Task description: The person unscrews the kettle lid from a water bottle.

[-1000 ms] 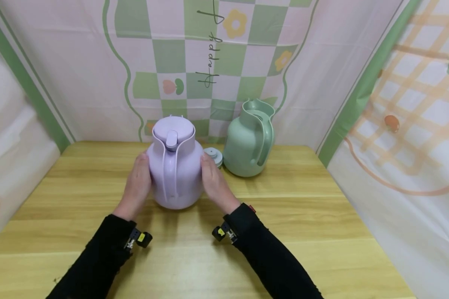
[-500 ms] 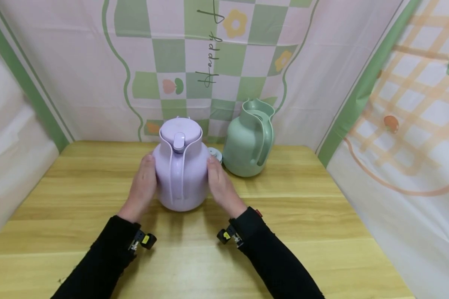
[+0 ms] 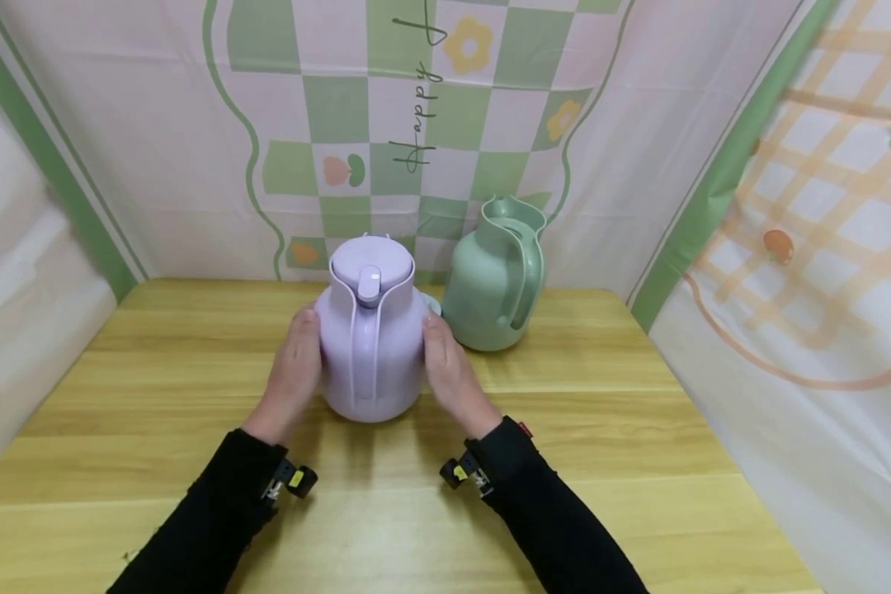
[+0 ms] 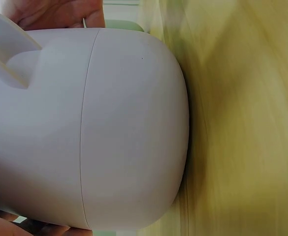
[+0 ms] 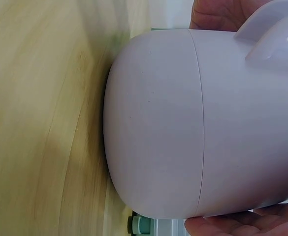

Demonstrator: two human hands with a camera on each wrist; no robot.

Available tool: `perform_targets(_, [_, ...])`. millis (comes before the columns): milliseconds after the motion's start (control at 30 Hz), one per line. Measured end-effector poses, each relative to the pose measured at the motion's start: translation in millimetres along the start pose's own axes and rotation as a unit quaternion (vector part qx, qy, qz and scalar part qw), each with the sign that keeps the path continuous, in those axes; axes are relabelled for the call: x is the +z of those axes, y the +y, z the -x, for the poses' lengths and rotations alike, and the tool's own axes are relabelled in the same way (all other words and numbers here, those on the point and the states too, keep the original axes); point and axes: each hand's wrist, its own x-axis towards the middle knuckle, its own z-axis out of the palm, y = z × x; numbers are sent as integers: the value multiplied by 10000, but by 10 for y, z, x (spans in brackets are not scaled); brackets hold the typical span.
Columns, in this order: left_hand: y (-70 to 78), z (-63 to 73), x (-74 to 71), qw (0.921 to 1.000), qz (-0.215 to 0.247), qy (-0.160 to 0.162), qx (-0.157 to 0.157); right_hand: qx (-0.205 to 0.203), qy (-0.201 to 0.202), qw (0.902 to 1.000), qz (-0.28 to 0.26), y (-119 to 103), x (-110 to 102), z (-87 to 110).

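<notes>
A lilac thermos jug (image 3: 371, 355) stands upright near the middle of the table in the head view, lid on and handle facing me. My left hand (image 3: 292, 369) grips its left side, and my right hand (image 3: 453, 369) holds the opposite side. Both hands lie round the body, with most of their fingers hidden behind it. In the left wrist view, the jug's rounded base (image 4: 144, 128) is down at the tabletop. Fingers (image 5: 242, 227) curve along the jug's side in the right wrist view.
A green thermos jug (image 3: 486, 289) stands to the right and slightly behind. Between the two jugs, a small pale round piece (image 3: 432, 304) is mostly hidden by the lilac jug. A checkered cloth (image 3: 397, 99) hangs behind the wooden table (image 3: 601, 429).
Both hands have shifted the lilac thermos jug to the right and slightly toward me. It now covers more of the pale round piece. The green jug has stayed put.
</notes>
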Motion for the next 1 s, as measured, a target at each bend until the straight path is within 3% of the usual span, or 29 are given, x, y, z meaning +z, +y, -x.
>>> perform_targets(267, [12,-2,62,9999,58,111,-60,34,61,10000,-12,23,-50,32])
perform_targets(533, [35,1,125,9997,239,-13,-82,-34,83,10000,-2,39,-102,55])
perform_targets(1000, [59,-27,234,9994,315,-71,87,60,79,9999,-79,72,-198,97])
